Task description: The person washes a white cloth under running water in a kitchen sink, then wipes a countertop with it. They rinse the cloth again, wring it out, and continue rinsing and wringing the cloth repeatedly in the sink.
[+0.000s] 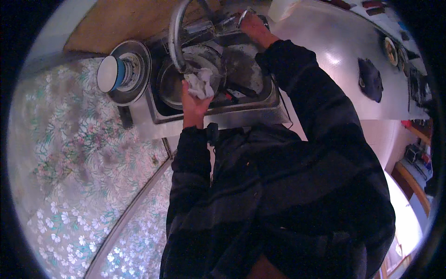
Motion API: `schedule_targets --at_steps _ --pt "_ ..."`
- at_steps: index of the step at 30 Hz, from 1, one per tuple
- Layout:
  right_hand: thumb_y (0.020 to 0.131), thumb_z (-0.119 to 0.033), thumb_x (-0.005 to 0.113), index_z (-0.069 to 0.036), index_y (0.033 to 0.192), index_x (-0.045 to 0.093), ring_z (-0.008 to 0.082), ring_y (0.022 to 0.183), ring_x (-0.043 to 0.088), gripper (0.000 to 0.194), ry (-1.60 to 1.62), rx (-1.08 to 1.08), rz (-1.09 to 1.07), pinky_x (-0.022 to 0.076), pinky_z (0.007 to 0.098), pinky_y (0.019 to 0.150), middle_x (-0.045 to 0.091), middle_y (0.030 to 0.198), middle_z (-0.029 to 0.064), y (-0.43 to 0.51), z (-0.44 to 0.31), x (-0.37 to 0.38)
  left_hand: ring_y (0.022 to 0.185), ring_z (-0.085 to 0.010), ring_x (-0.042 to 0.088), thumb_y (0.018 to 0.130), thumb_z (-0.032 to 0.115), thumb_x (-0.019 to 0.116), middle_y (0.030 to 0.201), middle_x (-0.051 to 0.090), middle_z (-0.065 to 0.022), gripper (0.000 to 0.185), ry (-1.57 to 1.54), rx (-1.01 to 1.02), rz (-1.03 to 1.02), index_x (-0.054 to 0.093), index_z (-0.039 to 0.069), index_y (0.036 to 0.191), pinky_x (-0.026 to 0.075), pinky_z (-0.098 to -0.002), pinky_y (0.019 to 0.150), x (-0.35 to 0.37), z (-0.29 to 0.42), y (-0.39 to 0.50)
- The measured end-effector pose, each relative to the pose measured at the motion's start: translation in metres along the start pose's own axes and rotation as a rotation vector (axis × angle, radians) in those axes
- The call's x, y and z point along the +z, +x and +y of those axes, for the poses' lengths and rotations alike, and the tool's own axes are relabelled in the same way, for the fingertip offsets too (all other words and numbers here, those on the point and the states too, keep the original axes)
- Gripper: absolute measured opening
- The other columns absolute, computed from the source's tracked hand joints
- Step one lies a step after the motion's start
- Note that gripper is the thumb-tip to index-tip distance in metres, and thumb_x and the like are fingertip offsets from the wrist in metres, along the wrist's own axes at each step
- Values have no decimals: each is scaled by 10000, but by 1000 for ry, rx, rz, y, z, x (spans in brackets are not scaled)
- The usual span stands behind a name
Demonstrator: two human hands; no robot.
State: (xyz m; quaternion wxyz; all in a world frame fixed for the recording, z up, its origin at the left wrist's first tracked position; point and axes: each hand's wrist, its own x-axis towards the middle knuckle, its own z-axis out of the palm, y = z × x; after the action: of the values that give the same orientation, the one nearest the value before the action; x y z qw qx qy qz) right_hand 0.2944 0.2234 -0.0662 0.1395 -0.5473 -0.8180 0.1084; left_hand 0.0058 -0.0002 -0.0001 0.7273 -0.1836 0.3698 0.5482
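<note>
My left hand [195,110] is palm up over the sink [251,111], with a crumpled white cloth [200,83] in its fingers. The cloth is right under the spout of the metal faucet [176,42]. At the back right corner of the sink, my right hand [256,28] reaches to a shiny object [245,17], too blurred to name. Whether the fingers grip it is unclear. Below the hands, a round pan [167,92] lies in the basin. A black handle [242,89] and a small red piece [230,97] show to its right.
Left of the sink, a blue-and-white bowl [109,74] lies tipped on stacked dishes in a metal basin [139,92]. A dark cloth-like item [371,80] rests on the pale countertop [334,76] at right. Floral covering [83,157] spreads at left.
</note>
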Motion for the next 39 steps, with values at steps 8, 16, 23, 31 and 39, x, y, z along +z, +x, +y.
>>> schedule_targets --at_steps 8,16,23,31,39 --pt "1009 -272 541 -59 1352 570 340 1217 582 405 692 42 300 453 383 1043 623 1287 171 -69 -49 -41 1283 -373 516 950 404 678 1387 554 -139 510 110 -74 -360 542 115 1347 466 -567 1022 -13 -3 -4" --pt "953 -233 618 -30 1298 600 325 1260 574 401 1281 304 -166 435 417 1089 625 1323 158 -207 -120 5 1313 -269 513 861 32 742 1357 559 -103 610 737 -227 -456 462 49 1402 480 -441 1056 2 -47 15" --pt "941 -164 633 -40 1353 556 313 1164 628 438 1772 840 -24 508 415 998 634 1309 116 -240 -145 -8 1228 -365 576 651 185 901 1283 598 -197 816 1863 547 -593 517 24 1352 477 -420 1031 -16 -103 38" --pt "1031 -243 540 -62 1440 481 275 1288 545 451 905 482 -276 482 420 1033 550 1419 115 -257 -171 -54 1040 -301 690 685 189 862 1141 714 -165 602 1958 333 -540 635 26 1219 525 -415 932 -35 -93 26" --pt "819 -107 736 -157 1495 447 393 1416 399 736 165 -277 -114 369 470 1153 375 1562 169 -251 -187 -73 1045 -234 663 795 223 731 1176 697 -93 538 1751 -128 -563 609 67 1295 527 -351 867 -12 -48 3"
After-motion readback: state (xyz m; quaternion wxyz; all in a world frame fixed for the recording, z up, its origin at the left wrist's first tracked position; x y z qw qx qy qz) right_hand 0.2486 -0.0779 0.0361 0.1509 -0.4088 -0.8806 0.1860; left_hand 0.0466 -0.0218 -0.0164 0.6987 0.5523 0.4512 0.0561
